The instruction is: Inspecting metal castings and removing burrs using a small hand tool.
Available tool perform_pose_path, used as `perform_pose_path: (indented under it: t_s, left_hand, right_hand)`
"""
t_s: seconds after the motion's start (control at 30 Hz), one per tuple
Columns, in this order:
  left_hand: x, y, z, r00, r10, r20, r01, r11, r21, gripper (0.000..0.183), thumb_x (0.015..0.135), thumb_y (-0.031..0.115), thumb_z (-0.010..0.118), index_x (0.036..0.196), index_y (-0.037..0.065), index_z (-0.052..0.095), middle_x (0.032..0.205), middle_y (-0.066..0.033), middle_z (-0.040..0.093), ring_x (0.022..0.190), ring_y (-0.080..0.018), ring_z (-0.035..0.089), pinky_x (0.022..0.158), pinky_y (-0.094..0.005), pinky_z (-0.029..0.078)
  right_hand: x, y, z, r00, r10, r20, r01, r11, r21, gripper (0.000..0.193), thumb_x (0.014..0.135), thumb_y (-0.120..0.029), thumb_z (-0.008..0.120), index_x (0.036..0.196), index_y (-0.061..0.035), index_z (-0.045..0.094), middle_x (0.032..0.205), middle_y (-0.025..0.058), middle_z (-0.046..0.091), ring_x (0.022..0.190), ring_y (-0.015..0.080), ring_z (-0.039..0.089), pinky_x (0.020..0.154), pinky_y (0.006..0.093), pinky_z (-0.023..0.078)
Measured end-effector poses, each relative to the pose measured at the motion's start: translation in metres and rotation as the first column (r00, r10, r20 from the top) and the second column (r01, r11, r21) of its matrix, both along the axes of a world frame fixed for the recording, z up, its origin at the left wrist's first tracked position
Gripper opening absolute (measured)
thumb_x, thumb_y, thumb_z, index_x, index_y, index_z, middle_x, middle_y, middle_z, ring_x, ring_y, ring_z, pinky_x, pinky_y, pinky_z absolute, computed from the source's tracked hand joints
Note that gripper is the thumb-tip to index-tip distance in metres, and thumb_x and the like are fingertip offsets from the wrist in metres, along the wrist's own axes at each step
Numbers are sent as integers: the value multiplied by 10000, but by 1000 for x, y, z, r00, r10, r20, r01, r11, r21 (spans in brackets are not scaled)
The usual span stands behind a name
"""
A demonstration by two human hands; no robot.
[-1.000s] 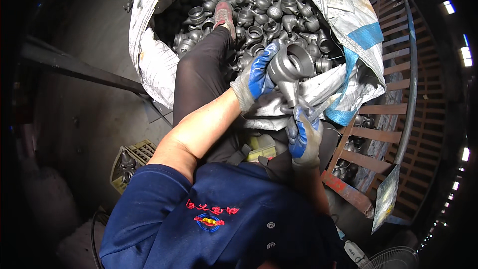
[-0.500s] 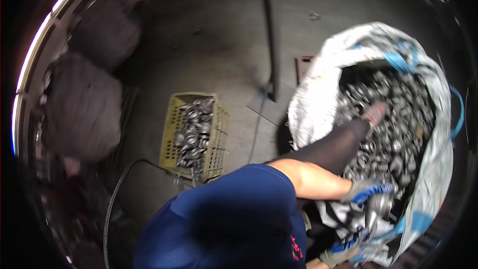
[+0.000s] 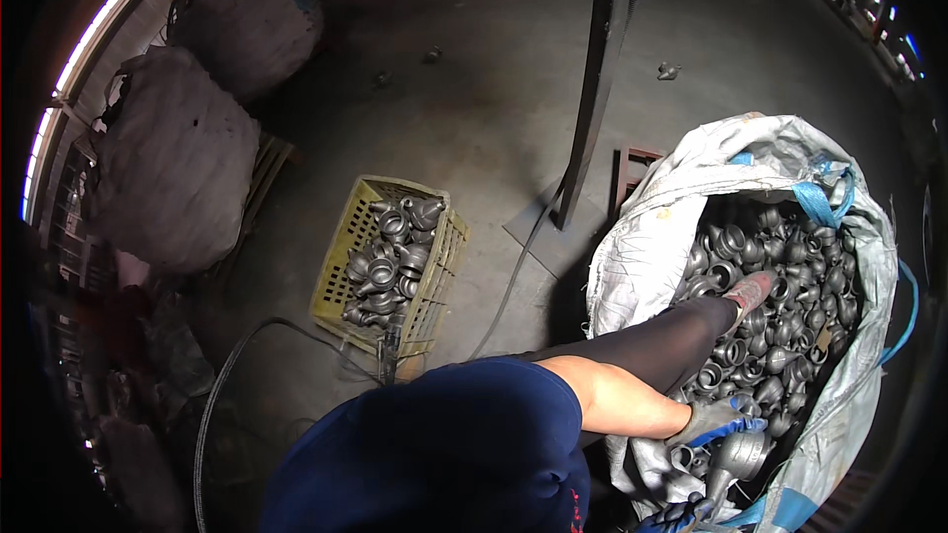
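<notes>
A large white woven bulk bag [image 3: 637,257] holds a heap of grey metal castings [image 3: 790,341], rounded pieces with open collars. At its near edge, a bigger casting [image 3: 741,456] with a bulbous body and a narrow neck lies tilted between my hands. My left hand [image 3: 719,421], in a grey and blue glove, is closed over the upper side of the round body. Down by the narrow end is my right hand [image 3: 679,513], also gloved; its fingers curl at the neck, and the lower picture edge cuts part of it off.
A yellow perforated crate [image 3: 439,266] with similar castings stands left of the bag. Between them rises a dark post [image 3: 592,89] on a floor plate, with a cable [image 3: 513,271] beside it. Big grey sacks [image 3: 178,158] stand at left. A leg in black [image 3: 652,331] reaches into the bag.
The view has shifted, and the bag and crate now look sharper. Both hands stay at the bigger casting, which appears lower in the picture; the right hand is more cut off.
</notes>
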State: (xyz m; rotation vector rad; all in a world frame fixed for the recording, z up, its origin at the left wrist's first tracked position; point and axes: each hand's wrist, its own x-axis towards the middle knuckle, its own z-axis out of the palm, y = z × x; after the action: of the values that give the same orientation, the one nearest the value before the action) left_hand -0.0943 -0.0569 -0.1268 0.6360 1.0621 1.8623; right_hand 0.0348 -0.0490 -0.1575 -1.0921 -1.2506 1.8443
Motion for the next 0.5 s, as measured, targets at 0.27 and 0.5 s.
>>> perform_pose_path:
  t_s: [0.27,0.5]
  left_hand:
    - [-1,3,-22,772,22,-635,27,997,66,518,848,408,611,1282,175,451,1209,-77,489,1130,-194,456,941,-370,384]
    - [-29,-42,68,868,-407,284,475,846,-240,413,898,375,554,1236,141,504,1136,-42,571,962,-105,518,806,-273,435]
  right_hand:
    - [14,-7,13,998,65,-6,-65,997,-40,312,958,-243,452,1104,6,568,694,10,537,560,74,490,516,246,427]
    - [89,-17,30,922,-281,-266,268,960,-85,281,957,-241,464,1106,-10,521,661,87,534,388,54,379,337,161,279]
